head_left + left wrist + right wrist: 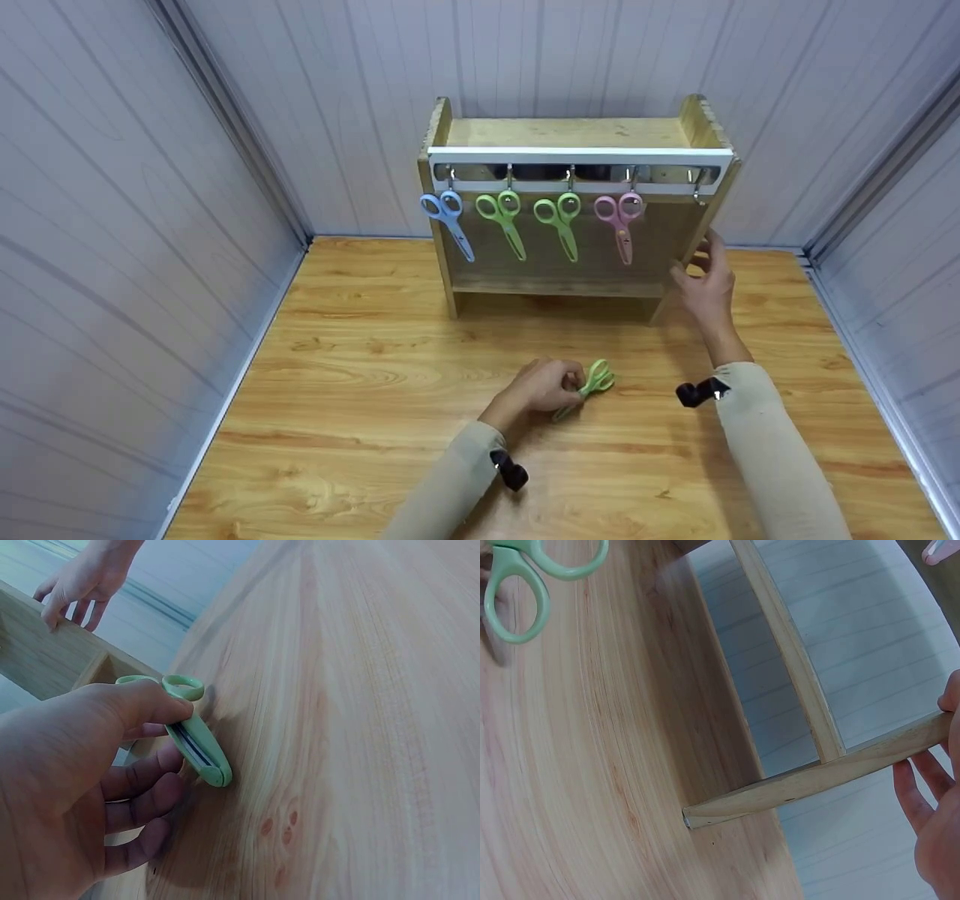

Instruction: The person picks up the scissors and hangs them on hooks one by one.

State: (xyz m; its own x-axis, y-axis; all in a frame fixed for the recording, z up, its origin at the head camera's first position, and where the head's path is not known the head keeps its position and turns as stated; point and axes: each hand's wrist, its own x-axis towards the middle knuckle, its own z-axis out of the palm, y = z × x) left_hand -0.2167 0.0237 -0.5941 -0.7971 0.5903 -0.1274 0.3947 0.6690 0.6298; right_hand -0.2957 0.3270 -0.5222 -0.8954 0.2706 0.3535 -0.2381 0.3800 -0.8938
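Between thumb and fingers my left hand (547,384) pinches a pair of light green scissors (598,377) by the blade part, just over the table. Their handle loops point toward the rack, as the left wrist view also shows with the scissors (196,742). My right hand (709,285) grips the right side board of a wooden rack (562,286), thumb on the front and fingers behind. In the right wrist view that side board (810,781) runs into the hand (937,832). From the rack's hooks hang blue scissors (450,221), green scissors (504,221), more green scissors (561,223) and pink scissors (621,225).
A white hook rail (577,155) crosses the rack's front; its rightmost hook (699,186) bears nothing. The wood-grain table (360,390) meets pale panel walls (360,90) behind and at both sides. Black wrist cameras sit on both sleeves.
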